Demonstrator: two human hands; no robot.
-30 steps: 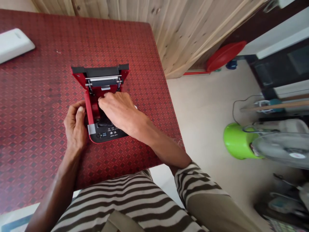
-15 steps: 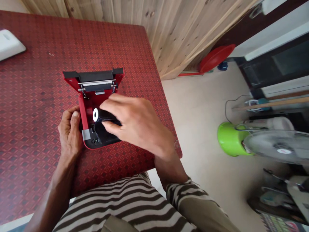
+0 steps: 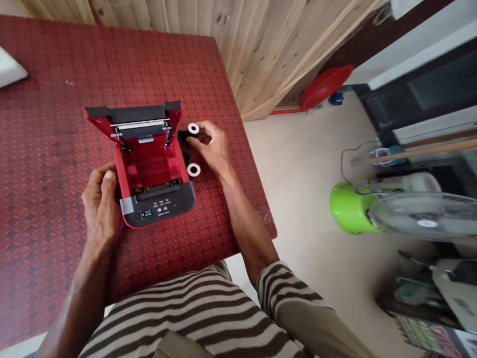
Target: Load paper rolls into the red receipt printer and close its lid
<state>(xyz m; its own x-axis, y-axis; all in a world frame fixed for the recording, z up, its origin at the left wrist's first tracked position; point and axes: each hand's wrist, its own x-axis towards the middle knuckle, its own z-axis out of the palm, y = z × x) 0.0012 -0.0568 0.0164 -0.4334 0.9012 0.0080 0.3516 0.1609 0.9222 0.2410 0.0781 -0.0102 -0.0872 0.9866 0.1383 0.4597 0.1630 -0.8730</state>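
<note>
A small red and black label printer (image 3: 152,164) stands on the table with its lid (image 3: 141,117) raised. Its red inner compartment is bare. My left hand (image 3: 100,204) is closed at the printer's left side, thumb up along the wall; its fingertips are partly hidden. To the right of the printer, my right hand (image 3: 214,149) pinches a black roll with a white core (image 3: 193,129). Just nearer to me, beside the printer's right wall, lies a second roll with a white end (image 3: 194,170), its dark body partly hidden by the printer.
The table (image 3: 55,164) has a red patterned top, and a white object (image 3: 11,69) sits at its far left. Wooden panelling (image 3: 179,17) runs along the back. On the floor to the right are a green bucket (image 3: 348,209) and a fan (image 3: 425,219).
My right hand has carried the black roll out of the printer's compartment to the table on the right. The compartment and front buttons now show. My left hand stays by the printer.
</note>
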